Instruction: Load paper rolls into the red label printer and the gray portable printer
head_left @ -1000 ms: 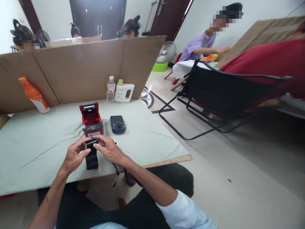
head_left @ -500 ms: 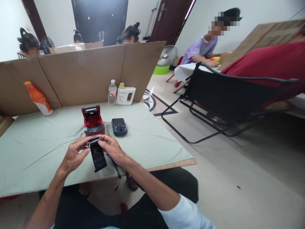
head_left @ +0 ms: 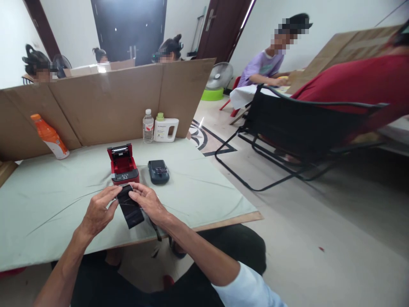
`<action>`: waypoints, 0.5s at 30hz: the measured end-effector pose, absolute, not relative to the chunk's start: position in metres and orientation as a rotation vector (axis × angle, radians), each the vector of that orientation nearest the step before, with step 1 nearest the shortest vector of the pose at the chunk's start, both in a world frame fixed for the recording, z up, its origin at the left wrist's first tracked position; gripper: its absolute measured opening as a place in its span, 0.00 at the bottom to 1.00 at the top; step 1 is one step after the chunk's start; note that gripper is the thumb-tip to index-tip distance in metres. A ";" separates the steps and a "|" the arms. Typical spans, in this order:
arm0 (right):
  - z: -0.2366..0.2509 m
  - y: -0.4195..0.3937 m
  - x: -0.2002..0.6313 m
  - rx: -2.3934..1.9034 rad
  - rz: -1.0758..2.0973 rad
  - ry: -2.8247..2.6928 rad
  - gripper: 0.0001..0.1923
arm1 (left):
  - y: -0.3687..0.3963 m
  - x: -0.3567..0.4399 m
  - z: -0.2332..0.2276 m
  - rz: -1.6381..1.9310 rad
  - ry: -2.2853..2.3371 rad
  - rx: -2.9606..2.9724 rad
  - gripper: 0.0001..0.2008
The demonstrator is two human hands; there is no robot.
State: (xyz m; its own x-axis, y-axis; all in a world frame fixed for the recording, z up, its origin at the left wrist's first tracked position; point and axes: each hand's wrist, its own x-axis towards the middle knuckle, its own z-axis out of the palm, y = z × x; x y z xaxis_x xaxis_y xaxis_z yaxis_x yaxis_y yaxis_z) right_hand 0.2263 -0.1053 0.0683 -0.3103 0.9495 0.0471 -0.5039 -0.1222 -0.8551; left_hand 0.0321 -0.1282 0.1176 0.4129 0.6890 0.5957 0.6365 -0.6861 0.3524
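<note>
**Both hands on a black roll**

Left hand [head_left: 97,212] and right hand [head_left: 147,203] pinch a glossy black ribbon roll [head_left: 129,207] from either side, fingers clamped on it, above the near worktop [head_left: 41,204]. Just beyond stands an open red box-shaped printer [head_left: 123,165]; a dark handheld device [head_left: 158,171] lies to its right.

I am seeing a black ribbon roll [head_left: 128,204] being held above the pale green tablecloth [head_left: 47,200], just in front of the red printer [head_left: 123,165]. Its rolled core is sitting at the top, lying crosswise. A glossy black strip is hanging unrolled from it, slanting down and slightly rightward toward the table's near edge.
</note>
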 end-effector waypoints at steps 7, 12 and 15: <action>0.059 -0.099 0.223 -0.652 1.704 -0.906 0.45 | -0.078 0.020 0.120 1.155 1.263 2.542 0.18; 0.066 -0.083 0.224 -0.705 1.637 -1.036 0.21 | -0.022 0.016 0.117 1.072 1.348 2.488 0.19; 0.070 -0.071 0.224 -0.800 1.573 -1.083 0.13 | 0.005 0.017 0.112 0.956 1.435 2.471 0.20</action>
State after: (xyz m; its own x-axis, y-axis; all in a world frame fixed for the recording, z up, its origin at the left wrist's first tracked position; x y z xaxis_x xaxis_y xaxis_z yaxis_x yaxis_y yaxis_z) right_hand 0.2237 -0.0710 0.0701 -0.2585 0.9657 0.0248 -0.3682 -0.0748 -0.9268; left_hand 0.0173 0.0047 0.1119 0.3475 0.8187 0.4572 0.7375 -0.5398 0.4060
